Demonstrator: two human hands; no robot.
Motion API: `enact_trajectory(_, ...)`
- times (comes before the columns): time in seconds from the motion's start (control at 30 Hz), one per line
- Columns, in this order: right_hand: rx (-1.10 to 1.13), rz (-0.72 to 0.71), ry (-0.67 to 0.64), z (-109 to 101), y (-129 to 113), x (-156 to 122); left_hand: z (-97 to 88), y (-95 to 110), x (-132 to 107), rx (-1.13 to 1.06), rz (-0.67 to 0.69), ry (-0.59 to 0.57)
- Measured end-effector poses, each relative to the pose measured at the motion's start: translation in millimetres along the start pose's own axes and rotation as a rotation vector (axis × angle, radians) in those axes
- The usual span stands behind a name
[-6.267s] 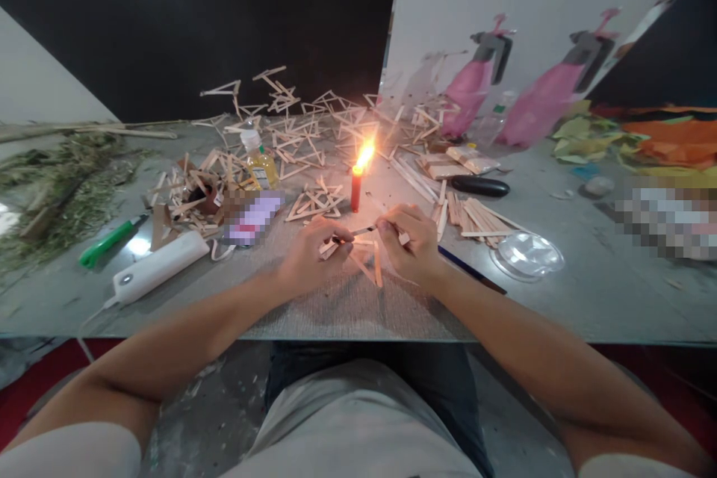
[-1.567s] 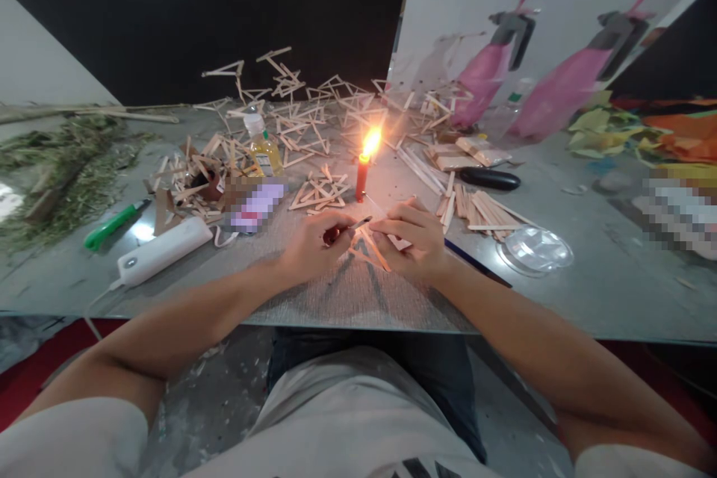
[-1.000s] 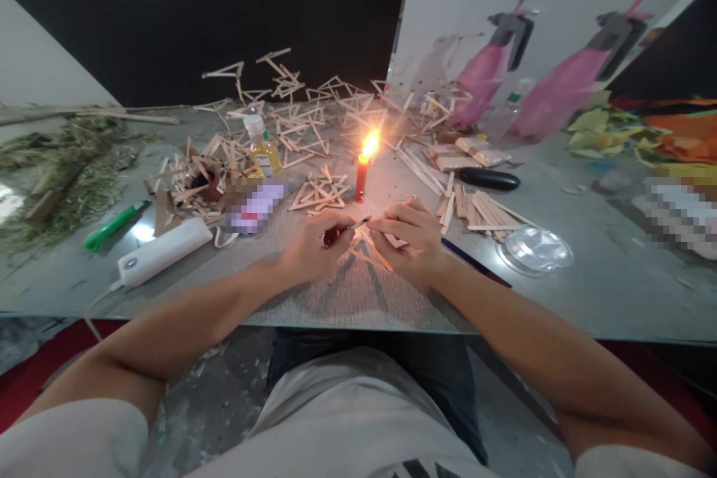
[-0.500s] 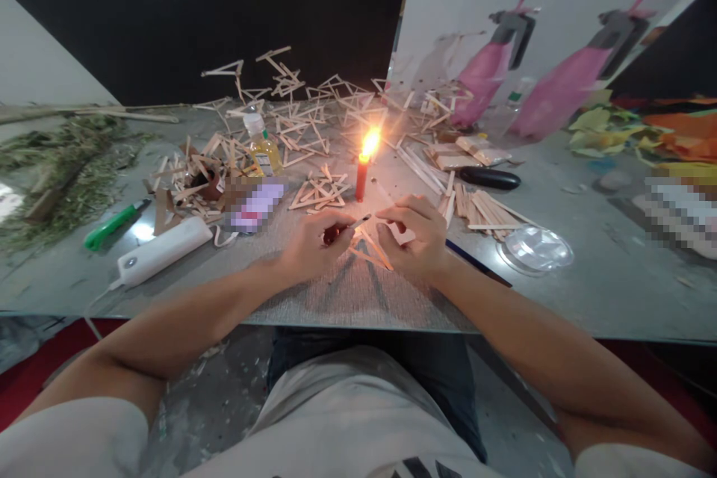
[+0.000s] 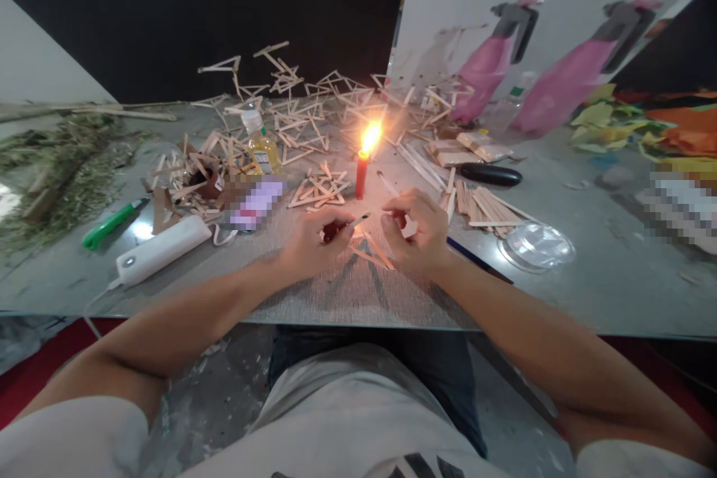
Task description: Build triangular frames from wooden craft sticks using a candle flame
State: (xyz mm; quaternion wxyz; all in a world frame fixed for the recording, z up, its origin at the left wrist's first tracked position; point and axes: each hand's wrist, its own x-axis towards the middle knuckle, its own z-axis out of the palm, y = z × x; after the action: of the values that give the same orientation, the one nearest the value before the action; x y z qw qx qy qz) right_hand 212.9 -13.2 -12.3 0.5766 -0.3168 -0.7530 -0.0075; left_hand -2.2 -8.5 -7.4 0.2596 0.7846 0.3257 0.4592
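Observation:
My left hand [image 5: 320, 240] pinches a small flat stick with a dark tip [image 5: 361, 219], which points to the right. My right hand [image 5: 417, 228] is closed with its fingertips curled, apart from that tip. A thin whitish rod [image 5: 388, 184] sticks out beyond the right fingers towards the candle and seems held in them. Between and below the hands, a triangle of wooden sticks [image 5: 374, 250] lies on the table, partly covered by the fingers. Just beyond, a red candle [image 5: 361, 178] stands upright and burns with a tall flame.
Loose wooden sticks [image 5: 485, 207] and a round clear dish [image 5: 538, 245] lie right. Left are a stick pile [image 5: 320, 188], phone [image 5: 258, 203], white power bank [image 5: 162, 250], green cutter [image 5: 112, 224] and bottle of yellow liquid [image 5: 262, 149]. Joined stick frames [image 5: 296, 123] and pink spray bottles [image 5: 565, 89] stand behind.
My right hand has drawn slightly right and back, widening the gap to the dark tip. My left hand stays nearly still with its stick.

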Motion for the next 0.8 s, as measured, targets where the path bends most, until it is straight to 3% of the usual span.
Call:
enact_trajectory(0.27,0.002,-0.152,-0.083,-0.4,-0.3,2.8,-0.6,-2.3,-0.6,0.024,-0.006,-0.006)
enact_trajectory(0.57,-0.070,-0.191,-0.138,-1.1,0.1,3.5,-2.0,1.1,-0.3,0.093,0.030,-0.005)
enact_trajectory(0.7,-0.134,-0.265,-0.139,-1.6,2.3,1.7,-2.2,0.0,-1.5,0.113,0.043,-0.019)
enact_trajectory(0.8,-0.154,-0.310,-0.055,-3.3,1.5,1.4,-2.1,-1.2,-0.8,0.106,0.000,-0.001)
